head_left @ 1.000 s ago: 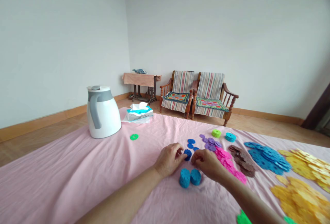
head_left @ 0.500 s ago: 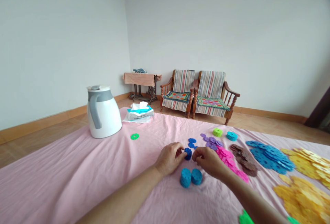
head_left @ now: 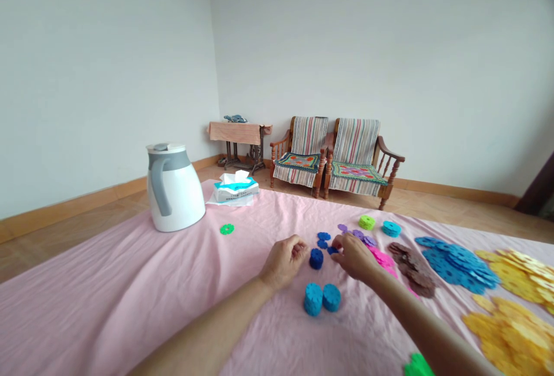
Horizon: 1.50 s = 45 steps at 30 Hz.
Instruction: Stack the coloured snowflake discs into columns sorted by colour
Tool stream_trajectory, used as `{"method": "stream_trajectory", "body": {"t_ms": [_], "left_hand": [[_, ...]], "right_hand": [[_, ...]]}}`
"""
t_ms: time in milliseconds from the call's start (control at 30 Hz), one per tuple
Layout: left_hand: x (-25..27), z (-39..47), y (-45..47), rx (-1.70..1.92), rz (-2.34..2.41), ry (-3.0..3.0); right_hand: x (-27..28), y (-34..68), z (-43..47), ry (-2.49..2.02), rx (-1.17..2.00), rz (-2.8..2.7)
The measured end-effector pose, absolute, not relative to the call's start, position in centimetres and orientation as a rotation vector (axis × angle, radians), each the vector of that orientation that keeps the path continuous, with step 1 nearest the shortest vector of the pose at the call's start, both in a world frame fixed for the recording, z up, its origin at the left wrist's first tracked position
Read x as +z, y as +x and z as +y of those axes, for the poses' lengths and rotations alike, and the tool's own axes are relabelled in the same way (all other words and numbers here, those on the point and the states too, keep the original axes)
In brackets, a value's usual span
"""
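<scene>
A short stack of dark blue flower-shaped plastic discs (head_left: 316, 259) stands on the pink cloth between my hands. Just left of it, my left hand (head_left: 283, 261) has curled fingers, apart from the stack, with nothing visible in them. My right hand (head_left: 352, 254) pinches at a loose dark blue disc (head_left: 332, 250), its fingertips partly covering the edge. Two more loose dark blue discs (head_left: 323, 236) lie just beyond. Nearer to me, two lighter blue stacks (head_left: 313, 299) stand side by side. Purple discs (head_left: 357, 234) and pink discs (head_left: 383, 259) are partly hidden behind my right hand.
To the right lie piles of brown (head_left: 411, 269), blue (head_left: 459, 263) and yellow discs (head_left: 506, 330). Lime (head_left: 366, 223) and turquoise stacks (head_left: 391, 229) stand farther back. A white jug (head_left: 177, 191), a tissue box (head_left: 236, 190) and a green disc (head_left: 227, 229) are at left.
My right hand has moved away from the dark blue stack, to the loose disc beyond it. My left fingers have drawn back leftward off the stack.
</scene>
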<state>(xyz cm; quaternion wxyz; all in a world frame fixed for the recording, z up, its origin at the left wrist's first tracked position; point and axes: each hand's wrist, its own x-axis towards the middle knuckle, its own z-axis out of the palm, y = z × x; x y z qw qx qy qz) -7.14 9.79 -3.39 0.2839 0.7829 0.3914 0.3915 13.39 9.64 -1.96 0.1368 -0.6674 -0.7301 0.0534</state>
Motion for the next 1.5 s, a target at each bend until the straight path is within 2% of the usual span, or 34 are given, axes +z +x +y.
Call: {"method": "stream_trajectory", "body": {"t_ms": [233,567,833,1033,1300,1500], "left_hand": [[-3.8,10.4,-7.2,1.086,1.077,2.02],[-3.6,10.2,-7.1,1.073,1.103,2.033],[-3.9,10.3,-7.1,1.08,1.117,2.048],[-4.1,10.4,-7.1,1.082,1.115,2.043],[-4.3,10.4,-7.1,1.091,1.128,2.023],[-4.7,10.8,-7.2,1.079,1.117,2.03]], "right_hand": [[-2.3,14.0,10.3,-1.966,0.382,-1.988],[0.1,12.1,8.6,-1.719,1.022,-1.508],[1.0,10.6,8.6,-1.834,1.193,-1.483],[0.1,11.5,9.1,-1.853,1.105,-1.567],[-2.3,14.3,12.5,-1.877,0.527,-1.788],[-3.5,13.5,13.9,-1.796,0.295,-2.047]]}}
